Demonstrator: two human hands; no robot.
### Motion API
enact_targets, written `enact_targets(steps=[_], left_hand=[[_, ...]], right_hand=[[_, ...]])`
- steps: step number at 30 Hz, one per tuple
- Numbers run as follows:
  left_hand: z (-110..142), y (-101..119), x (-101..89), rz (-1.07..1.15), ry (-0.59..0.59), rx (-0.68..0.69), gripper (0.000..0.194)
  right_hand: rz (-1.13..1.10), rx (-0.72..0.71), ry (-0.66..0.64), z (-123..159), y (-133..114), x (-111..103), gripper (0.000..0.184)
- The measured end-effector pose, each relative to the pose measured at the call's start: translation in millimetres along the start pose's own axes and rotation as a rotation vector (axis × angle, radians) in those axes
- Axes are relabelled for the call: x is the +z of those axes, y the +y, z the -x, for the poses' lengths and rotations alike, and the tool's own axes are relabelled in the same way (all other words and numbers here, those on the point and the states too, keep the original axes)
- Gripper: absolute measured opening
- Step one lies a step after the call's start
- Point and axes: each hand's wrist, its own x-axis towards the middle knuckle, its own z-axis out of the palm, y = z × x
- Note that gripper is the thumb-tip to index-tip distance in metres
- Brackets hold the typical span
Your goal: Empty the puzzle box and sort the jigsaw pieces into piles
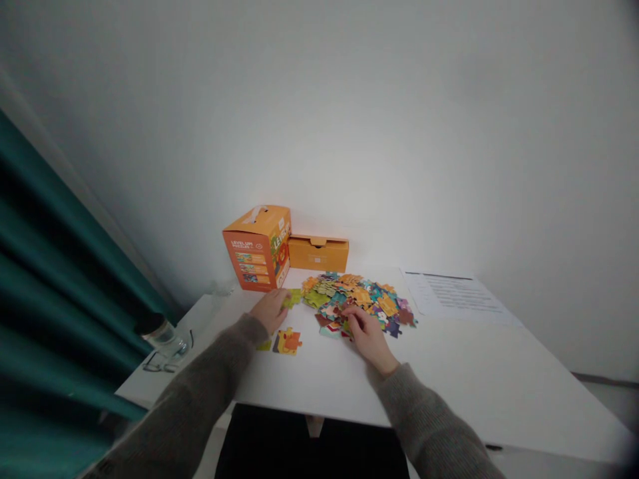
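The left hand [271, 310] is lying palm down on the desk [449, 372], fingers loosely curled, its fingertips pinching or touching a green piece [292, 298]; whether it is truly gripping the piece I cannot tell. The right hand [367, 334] is resting at the near edge of the pile [357, 299] of puzzle pieces, fingers bent and narrow, tips pressing on pieces there; it is not clear that any piece is being held.

Taking the pile as landmark: the green piece is lying just left of it, at the left hand's fingertips. A small joined cluster [287, 341] in orange and yellow is sitting left of the pile and nearer the person, just beside the left wrist. The box [258, 247] is standing upright behind and left of the pile, with a flat orange tray [318, 253] touching its right side. A printed sheet [456, 296] is lying right of the pile. A jar [156, 330] and glasses [167, 359] are sitting far left, at the desk's edge by the curtain [54, 299].
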Motion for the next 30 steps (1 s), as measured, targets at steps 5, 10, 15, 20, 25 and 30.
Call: enact_targets(steps=[5,10,15,20,25,30], left_hand=[[-35,11,11.9,-0.144,-0.142,-0.148,0.02],[-45,10,18.9,-0.162,-0.185,-0.255,0.015],[-38,9,11.7,-0.2,-0.058,-0.169,0.015],[-25,15,11.6,-0.019,0.269,-0.155,0.034],[-17,25,20.1,0.213,0.302,-0.103,0.042],[-10,22,16.8,0.093,0.15,-0.144,0.025]], right_hand=[[0.017,-0.019,-0.007,0,-1,-2,0.025],[0.039,-0.027,-0.008,-1,0,-2,0.025],[0.045,-0.04,-0.006,-1,-1,-3,0.026],[0.063,-0.047,-0.006,-1,-9,-3,0.026],[0.056,-0.071,-0.041,-2,-14,0,0.027],[0.053,-0.061,-0.034,-3,-13,-1,0.028]])
